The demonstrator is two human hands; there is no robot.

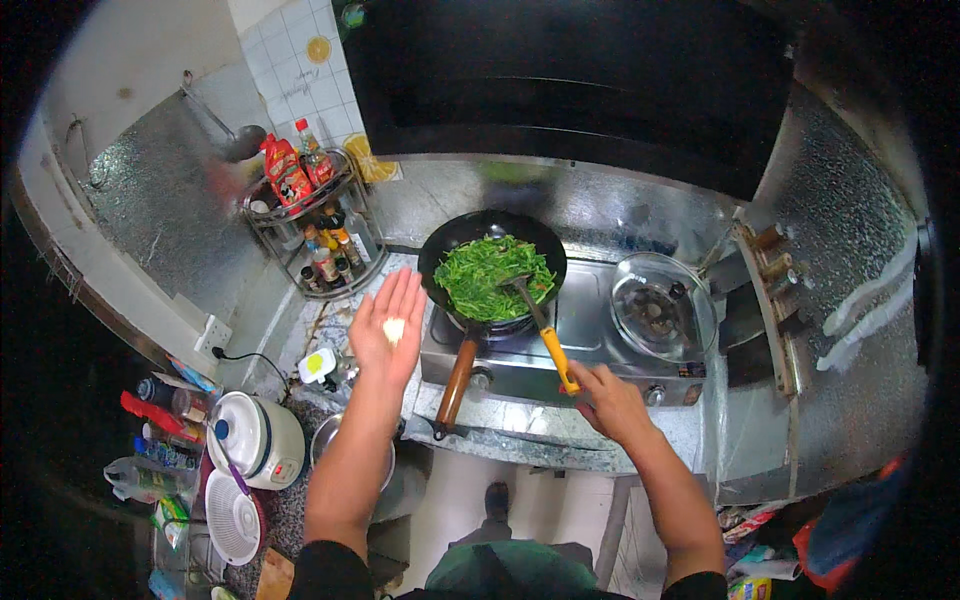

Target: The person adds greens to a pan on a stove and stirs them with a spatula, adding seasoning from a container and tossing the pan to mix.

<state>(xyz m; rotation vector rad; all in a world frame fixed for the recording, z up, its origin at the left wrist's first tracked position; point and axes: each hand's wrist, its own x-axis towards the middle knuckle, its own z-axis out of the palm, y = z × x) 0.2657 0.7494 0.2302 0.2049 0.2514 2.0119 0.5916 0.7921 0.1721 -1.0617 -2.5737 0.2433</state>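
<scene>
The left hand [388, 325] lies open, palm up, with a pale bit on it, beside the wok [492, 268] of greens [490, 275]. The right hand [605, 400] grips the spatula [545, 335].

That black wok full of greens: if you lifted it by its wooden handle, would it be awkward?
The wok would probably feel front-heavy, its one long handle sticking out far. The heaped greens look limp and could slide. It likely rocks, being round-bottomed.

Red pouch [283, 170] on corner rack [300, 215]
</scene>
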